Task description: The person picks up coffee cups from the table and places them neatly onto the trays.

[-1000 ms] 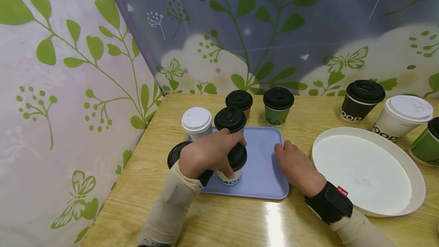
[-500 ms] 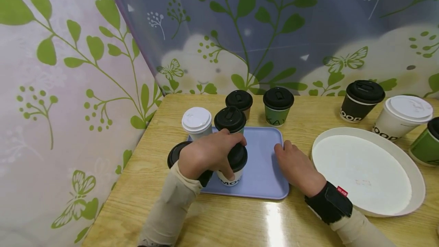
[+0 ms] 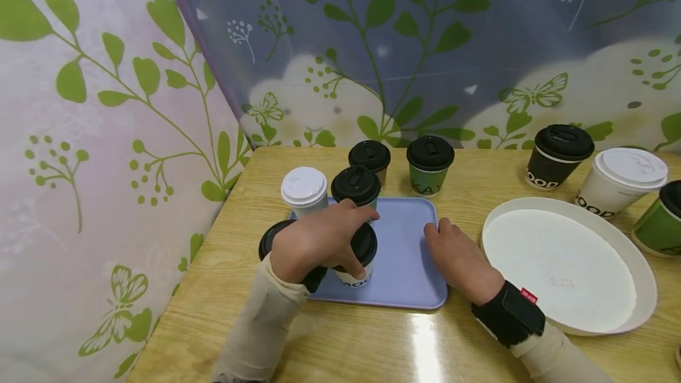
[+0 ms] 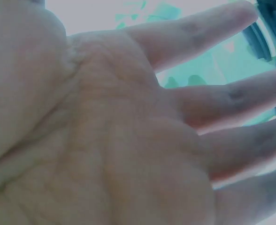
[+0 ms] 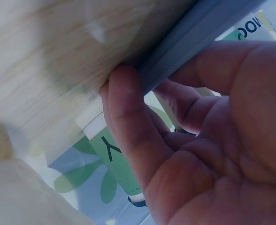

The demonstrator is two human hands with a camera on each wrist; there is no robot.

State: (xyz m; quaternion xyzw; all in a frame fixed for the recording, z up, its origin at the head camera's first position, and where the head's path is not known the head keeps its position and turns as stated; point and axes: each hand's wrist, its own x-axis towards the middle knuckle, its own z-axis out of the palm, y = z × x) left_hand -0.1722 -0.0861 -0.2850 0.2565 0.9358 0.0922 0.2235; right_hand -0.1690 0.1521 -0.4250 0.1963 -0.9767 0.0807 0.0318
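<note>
My left hand (image 3: 316,241) reaches over a white paper cup with a black lid (image 3: 355,279), its thumb on the near side and its fingers on the far side. This cup stands on a lilac tray (image 3: 404,253). In the left wrist view the palm (image 4: 119,122) fills most of the frame and the cup is hidden. My right hand (image 3: 461,262) pinches the tray's right rim, with fingers curled under the edge (image 5: 194,40) in the right wrist view. A white-lidded cup (image 3: 304,191), a green black-lidded cup (image 3: 355,187) and another black-lidded cup (image 3: 271,238) crowd the tray's left side.
Behind the tray stand a brown cup (image 3: 369,158) and a green cup (image 3: 430,164). To the right lies a round white tray (image 3: 558,270), with a black cup (image 3: 557,158), a white cup (image 3: 622,185) and a green cup (image 3: 662,220) beyond it.
My left hand and the white cup under it have shifted slightly to the left. The right hand keeps its place at the tray rim.
</note>
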